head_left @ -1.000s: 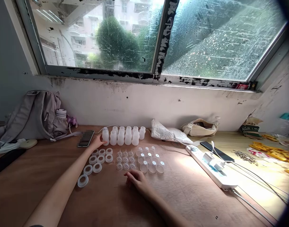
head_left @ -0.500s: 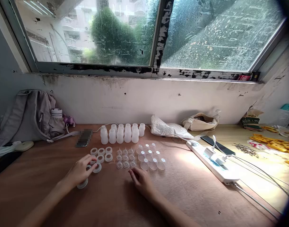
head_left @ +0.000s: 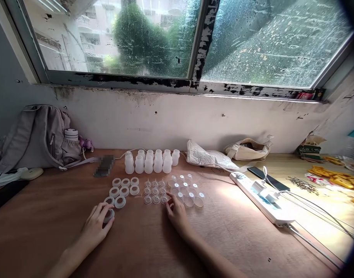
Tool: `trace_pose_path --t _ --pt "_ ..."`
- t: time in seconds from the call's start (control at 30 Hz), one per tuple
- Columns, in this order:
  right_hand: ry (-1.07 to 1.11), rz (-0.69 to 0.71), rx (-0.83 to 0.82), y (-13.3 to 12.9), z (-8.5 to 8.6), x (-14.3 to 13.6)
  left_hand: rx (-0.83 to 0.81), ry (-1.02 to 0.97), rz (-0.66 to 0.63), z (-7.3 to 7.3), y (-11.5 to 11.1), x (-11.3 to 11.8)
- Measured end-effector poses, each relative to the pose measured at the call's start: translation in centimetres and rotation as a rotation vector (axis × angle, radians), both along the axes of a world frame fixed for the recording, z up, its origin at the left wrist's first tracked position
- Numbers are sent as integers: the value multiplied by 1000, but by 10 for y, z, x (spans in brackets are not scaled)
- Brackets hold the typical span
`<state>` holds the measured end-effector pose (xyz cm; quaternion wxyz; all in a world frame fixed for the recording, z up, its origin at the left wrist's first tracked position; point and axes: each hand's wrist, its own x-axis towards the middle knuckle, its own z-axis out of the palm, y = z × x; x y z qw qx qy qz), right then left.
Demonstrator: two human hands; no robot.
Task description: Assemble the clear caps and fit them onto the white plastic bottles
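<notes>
On the brown table, my left hand (head_left: 97, 222) has its fingers and thumb around a small stack of screw rings (head_left: 109, 216). Just beyond it, several white screw rings (head_left: 120, 202) lie in rows. My right hand (head_left: 177, 214) rests lower in the middle, index finger and thumb apart, with the index fingertip at the edge of the nearest bottle nipples (head_left: 156, 199). Clear nipples stand in a grid there. Right of them are clear round caps (head_left: 188, 200) with white dots, the front ones close to my right knuckles. Frosted bottles (head_left: 148, 164) stand in two rows behind.
A grey backpack (head_left: 34, 139) and a blurred-out flat item (head_left: 104, 166) are at the left. At the back lie a white padded packet (head_left: 200, 154) and a cream pouch (head_left: 246, 150). A power strip (head_left: 260, 200) with cables and a dark phone (head_left: 268, 178) occupy the right.
My left hand has drawn back from the front rings to the near stack, which has shifted slightly forward and right. My right hand has moved forward, its index finger reaching the nipples.
</notes>
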<state>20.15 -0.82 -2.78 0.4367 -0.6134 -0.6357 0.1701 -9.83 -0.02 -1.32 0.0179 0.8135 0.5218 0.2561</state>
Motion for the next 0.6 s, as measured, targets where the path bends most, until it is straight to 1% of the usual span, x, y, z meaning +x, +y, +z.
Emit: trace_pose_path --t 0.1,0.2,0.27,0.37,0.43,0.5,0.57,0.6 --pt "-9 -4 -23 3 -1 1 18 -2 37 -1 0 0" --pt "3 -7 -24 3 2 0 16 -29 48 0 -1 -1" --pt "-7 -8 -2 1 4 -1 10 -60 54 5 -3 0" --pt "-27 -4 26 -1 4 -3 -13 -131 63 18 -7 8" --pt "-17 4 39 -3 4 -4 -55 -196 38 30 -8 19" --pt "9 33 55 -4 5 -5 -121 -279 -9 40 -7 35" --pt "50 70 61 -6 7 -7 -212 -389 -95 45 -3 57" --pt "74 89 54 -7 9 -7 -261 -460 -149 45 0 70"
